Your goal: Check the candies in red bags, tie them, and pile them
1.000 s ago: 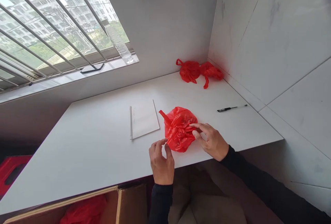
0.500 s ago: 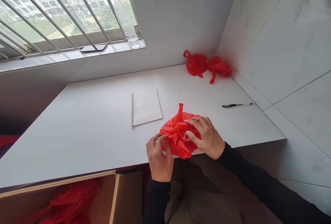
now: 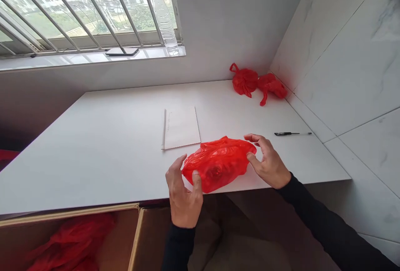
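A bulging red plastic bag (image 3: 221,164) rests at the table's front edge, its smoother side now facing up. Something dark and round shows faintly through the film; I cannot make out what it is. My left hand (image 3: 184,191) is curled loosely round the bag's left end, thumb in front and fingers behind. At the opposite end, my right hand (image 3: 268,162) has its thumb against the film and its fingers by the top edge. No knot or handles are visible on this side.
Beyond the bag lies a white notepad (image 3: 181,128) on the white table (image 3: 118,137). A black pen (image 3: 287,134) is at right, and two tied red bags (image 3: 245,81) sit in the back corner. At lower left stands a cardboard box (image 3: 125,233) holding red plastic bags (image 3: 75,237).
The bag has been turned over, so its knot and handles no longer show. My hands have moved apart to its two ends. The view has shifted slightly.
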{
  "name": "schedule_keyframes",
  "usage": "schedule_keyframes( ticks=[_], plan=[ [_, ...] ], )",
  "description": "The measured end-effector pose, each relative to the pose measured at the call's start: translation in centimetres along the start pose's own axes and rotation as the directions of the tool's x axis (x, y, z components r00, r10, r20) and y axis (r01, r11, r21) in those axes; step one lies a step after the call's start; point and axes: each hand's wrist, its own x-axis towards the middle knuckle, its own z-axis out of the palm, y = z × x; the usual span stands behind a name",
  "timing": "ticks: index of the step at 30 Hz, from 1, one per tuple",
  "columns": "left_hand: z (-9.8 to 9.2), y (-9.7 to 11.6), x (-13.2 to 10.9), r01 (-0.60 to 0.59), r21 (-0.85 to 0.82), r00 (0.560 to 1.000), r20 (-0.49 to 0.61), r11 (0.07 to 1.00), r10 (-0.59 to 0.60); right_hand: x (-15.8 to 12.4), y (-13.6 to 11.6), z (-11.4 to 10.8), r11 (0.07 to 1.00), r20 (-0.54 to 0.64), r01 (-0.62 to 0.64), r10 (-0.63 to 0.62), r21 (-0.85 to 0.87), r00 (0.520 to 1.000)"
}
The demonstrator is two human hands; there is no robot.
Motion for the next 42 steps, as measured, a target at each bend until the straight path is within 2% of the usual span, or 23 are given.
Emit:
schedule_keyframes(
  ticks=[3,5,8,10,13,16,18,20,26,31,34,38,42],
  plan=[
    [0.6,1.2,0.6,-0.048,-0.061,0.995,0.081,0.997,0.053,0.1,-2.0,0.6,0.998,0.083,0.017,-0.022,0.057,0.996],
    [0.5,1.4,1.0,0.002,-0.085,0.998,0.061,0.996,0.003,0.3,-2.7,0.7,0.994,0.105,-0.050,0.040,0.093,0.994],
    [-0.8,1.2,1.4,0.096,-0.103,0.995,-0.005,0.990,-0.098,0.4,-2.6,0.0,0.963,0.051,-0.173,0.166,0.205,0.985],
    [-1.8,1.5,1.5,0.156,-0.143,0.987,-0.025,0.977,-0.161,0.2,-2.2,-0.7,0.940,0.018,-0.192,0.195,0.282,0.981],
    [-2.6,2.6,1.5,0.197,-0.310,0.980,0.032,0.930,-0.197,-0.3,-2.6,-1.5,0.925,0.043,-0.131,0.123,0.356,0.991],
    [-2.8,4.0,1.3,0.198,-0.463,0.979,0.132,0.864,-0.153,-0.8,-4.4,-2.3,0.935,0.129,-0.097,0.056,0.342,0.990],
    [-3.1,4.9,1.2,0.201,-0.482,0.978,0.142,0.853,-0.150,-1.0,-5.8,-3.0,0.946,0.205,-0.101,0.038,0.307,0.978],
    [-3.9,5.7,1.1,0.199,-0.434,0.980,0.104,0.879,-0.171,-1.2,-7.0,-3.9,0.945,0.225,-0.090,0.018,0.315,0.974],
    [-6.6,7.5,1.1,0.135,-0.233,0.986,-0.062,0.963,-0.153,-2.8,-8.0,-6.0,0.916,0.026,-0.043,0.036,0.399,0.999],
    [-7.4,7.1,1.1,0.139,-0.045,0.979,-0.146,0.989,-0.145,-3.7,-7.6,-6.4,0.862,-0.043,0.028,-0.007,0.506,0.999],
    [-8.1,6.9,1.0,0.184,-0.063,0.981,-0.059,0.981,-0.188,-3.8,-7.6,-6.5,0.851,-0.041,0.003,0.022,0.525,0.999],
    [-8.7,6.7,0.4,0.242,-0.196,0.970,0.029,0.950,-0.241,-3.8,-7.7,-6.8,0.889,-0.058,-0.011,0.042,0.458,0.997],
    [-8.8,5.8,-0.3,0.358,-0.388,0.933,0.103,0.850,-0.346,-4.0,-7.9,-7.1,0.926,-0.059,0.025,-0.003,0.377,0.998]
  ],
)
